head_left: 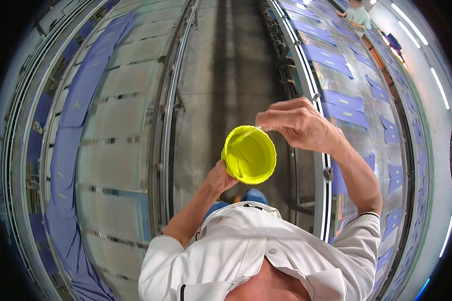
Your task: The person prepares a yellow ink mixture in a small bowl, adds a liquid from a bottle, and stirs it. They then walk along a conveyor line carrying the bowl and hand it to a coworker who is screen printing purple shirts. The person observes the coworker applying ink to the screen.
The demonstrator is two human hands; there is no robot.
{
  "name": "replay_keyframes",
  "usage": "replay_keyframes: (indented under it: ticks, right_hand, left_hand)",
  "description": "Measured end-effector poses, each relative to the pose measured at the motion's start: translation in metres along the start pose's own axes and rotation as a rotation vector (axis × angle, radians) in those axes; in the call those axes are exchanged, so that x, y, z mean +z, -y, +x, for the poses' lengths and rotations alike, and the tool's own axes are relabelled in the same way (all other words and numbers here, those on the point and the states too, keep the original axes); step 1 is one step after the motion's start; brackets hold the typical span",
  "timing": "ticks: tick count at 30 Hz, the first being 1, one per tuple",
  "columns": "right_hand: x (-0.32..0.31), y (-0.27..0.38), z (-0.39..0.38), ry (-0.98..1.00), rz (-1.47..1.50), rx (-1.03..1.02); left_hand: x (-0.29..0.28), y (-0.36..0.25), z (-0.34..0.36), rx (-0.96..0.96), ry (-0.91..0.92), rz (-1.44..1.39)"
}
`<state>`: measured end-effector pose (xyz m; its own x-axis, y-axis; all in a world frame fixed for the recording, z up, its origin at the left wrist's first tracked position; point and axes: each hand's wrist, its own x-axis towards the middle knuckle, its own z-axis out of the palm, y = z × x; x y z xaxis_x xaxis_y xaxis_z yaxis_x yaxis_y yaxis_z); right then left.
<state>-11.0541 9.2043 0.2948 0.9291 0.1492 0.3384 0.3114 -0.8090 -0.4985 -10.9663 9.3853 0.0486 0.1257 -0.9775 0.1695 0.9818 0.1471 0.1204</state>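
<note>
My left hand [221, 178] is wrapped round the lower left side of a round tub [229, 168], whose inside and rim are coated in bright yellow ink [256, 156]. The tub is tilted so that I look into it. Above its upper right rim, my right hand [299, 123] is closed in a pinch. From its fingertips a thin pale stick [247, 132], partly blurred, reaches over the rim into the tub. The stick's lower end is smeared with yellow and hard to make out.
Long printing tables flank the aisle [211, 85]. On the right table lie several purple fabric pieces [344, 100] behind a metal rail [310, 75]. Purple cloth [68, 165] is draped along the left table [118, 130]. Another person [357, 19] stands at the far right.
</note>
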Motion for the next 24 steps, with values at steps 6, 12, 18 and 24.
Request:
replay_keyframes:
  ticks: [6, 12, 18, 24]
  right_hand:
    - [-0.042, -0.141, 0.039, 0.01, -0.081, 0.101]
    - [-0.099, -0.238, 0.081, 0.044, 0.085, 0.252]
    - [-0.131, -0.343, 0.139, -0.017, 0.433, 0.531]
    - [-0.157, -0.482, 0.216, -0.184, -0.185, 0.088]
  left_hand:
    - [-0.054, -0.082, 0.124, 0.065, -0.059, -0.011]
    - [-0.062, -0.141, 0.264, 0.131, -0.111, -0.085]
    - [-0.088, -0.192, 0.384, 0.138, -0.183, 0.09]
    - [-0.143, -0.268, 0.501, 0.098, -0.134, 0.165]
